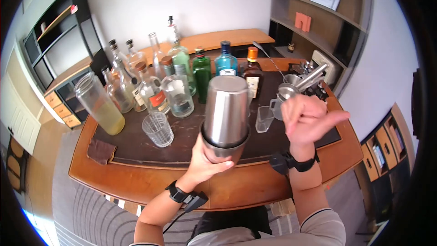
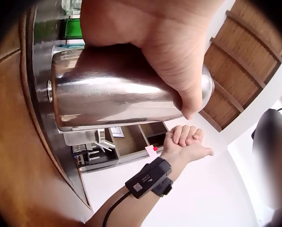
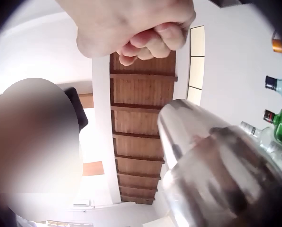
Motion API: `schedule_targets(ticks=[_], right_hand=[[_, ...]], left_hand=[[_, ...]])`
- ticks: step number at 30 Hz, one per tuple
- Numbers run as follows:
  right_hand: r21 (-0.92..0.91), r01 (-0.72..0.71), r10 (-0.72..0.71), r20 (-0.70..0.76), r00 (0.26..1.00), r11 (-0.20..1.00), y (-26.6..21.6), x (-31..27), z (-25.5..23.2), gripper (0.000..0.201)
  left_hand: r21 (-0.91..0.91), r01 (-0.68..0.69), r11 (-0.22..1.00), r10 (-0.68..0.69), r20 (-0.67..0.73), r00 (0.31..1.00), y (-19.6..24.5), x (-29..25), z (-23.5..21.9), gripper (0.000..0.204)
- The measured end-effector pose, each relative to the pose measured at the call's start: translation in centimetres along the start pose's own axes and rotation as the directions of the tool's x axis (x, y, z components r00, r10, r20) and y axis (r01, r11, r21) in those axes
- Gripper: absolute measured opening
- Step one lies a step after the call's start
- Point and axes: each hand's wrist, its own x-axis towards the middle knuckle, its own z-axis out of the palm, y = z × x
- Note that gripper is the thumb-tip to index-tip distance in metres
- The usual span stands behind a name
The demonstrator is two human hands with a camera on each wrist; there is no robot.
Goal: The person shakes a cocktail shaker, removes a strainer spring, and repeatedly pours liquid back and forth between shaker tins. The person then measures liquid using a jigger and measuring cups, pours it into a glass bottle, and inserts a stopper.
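Observation:
A two-part metal shaker stands upright in the middle of the head view, its smaller tin (image 1: 227, 109) set upside down in the mouth of the larger tin (image 1: 219, 150). The left hand (image 1: 202, 161) grips the larger tin from below, and in the left wrist view the thumb lies along the metal (image 2: 117, 94). To the right, apart from the shaker, the right hand (image 1: 309, 116) is raised with fingers curled into the palm and thumb pointing out. The right wrist view has that fist (image 3: 145, 33) above the shaker (image 3: 216, 161), holding nothing.
Several bottles (image 1: 177, 95) stand behind and left of the shaker. A cut glass (image 1: 158, 130), a tall container of yellowish liquid (image 1: 102, 109) and a brown cloth (image 1: 101, 151) are at left. A small clear glass (image 1: 264, 119) and metal bar tools (image 1: 309, 77) are at right.

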Motion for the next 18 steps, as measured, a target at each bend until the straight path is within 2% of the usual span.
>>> schedule_targets(ticks=[2,3,4,5,6,7,8,9,10,12,13,16,17,18], right_hand=[[-0.081,0.094,-0.087,0.086,0.993,0.992,-0.8,-0.2,-0.2,0.107],[-0.23,0.102,-0.092,0.054,0.994,0.968,-1.6,-0.6,0.5,0.107],[-0.374,0.107,-0.106,0.024,0.994,0.921,-2.2,-0.7,1.1,0.106],[-0.461,0.212,-0.157,0.155,0.975,0.862,-2.4,-0.3,1.3,0.08],[-0.608,0.297,-0.179,0.248,0.952,0.736,-3.6,0.5,3.1,0.031],[-0.652,0.557,-0.294,0.477,0.829,0.515,-4.0,2.2,4.3,0.023],[-0.629,0.705,-0.137,0.706,0.694,0.328,-5.7,3.4,5.0,0.039],[-0.61,0.779,0.085,0.792,0.604,0.146,-7.3,3.5,6.1,0.053],[-0.606,0.782,0.095,0.795,0.599,0.147,-7.9,3.2,7.0,0.053],[-0.568,0.82,0.389,0.773,0.502,0.071,-8.6,2.5,8.4,0.054],[-0.51,0.86,0.411,0.777,0.477,-0.035,-8.3,2.3,8.6,0.051],[-0.441,0.896,0.344,0.834,0.432,-0.058,-6.2,2.3,9.3,0.052],[-0.364,0.925,0.296,0.876,0.381,-0.112,-5.4,2.4,9.3,0.044],[-0.364,0.925,0.3,0.875,0.379,-0.108,-5.0,2.5,9.2,0.044]], left_hand=[[-0.065,-0.012,0.998,0.011,-0.016,1.0,0.9,-0.3,0.8,0.102],[0.011,-0.111,0.994,0.11,0.016,0.994,0.8,-0.1,0.6,0.102],[0.044,-0.138,0.989,0.136,0.046,0.99,0.8,-0.1,0.3,0.103],[0.052,-0.154,0.987,0.152,0.049,0.987,0.8,-0.1,0.2,0.104],[0.06,-0.167,0.984,0.164,0.054,0.985,0.8,-0.1,0.2,0.105],[0.064,-0.165,0.984,0.162,0.06,0.985,0.6,-0.1,0.0,0.106],[0.08,-0.171,0.982,0.166,0.068,0.984,0.3,-0.1,-0.2,0.106],[0.094,-0.175,0.98,0.169,0.065,0.983,0.4,-0.1,-0.2,0.105],[0.107,-0.179,0.978,0.172,0.065,0.983,0.5,-0.1,-0.3,0.105],[0.099,-0.188,0.977,0.183,0.056,0.982,0.3,0.0,-0.3,0.104],[0.103,-0.199,0.975,0.194,0.052,0.98,0.2,0.0,-0.3,0.104],[0.088,-0.211,0.974,0.207,0.054,0.977,0.3,0.0,-0.3,0.104],[0.085,-0.223,0.971,0.22,0.047,0.974,0.3,-0.1,-0.2,0.103],[0.082,-0.219,0.972,0.216,0.045,0.975,0.2,-0.1,-0.4,0.103]])
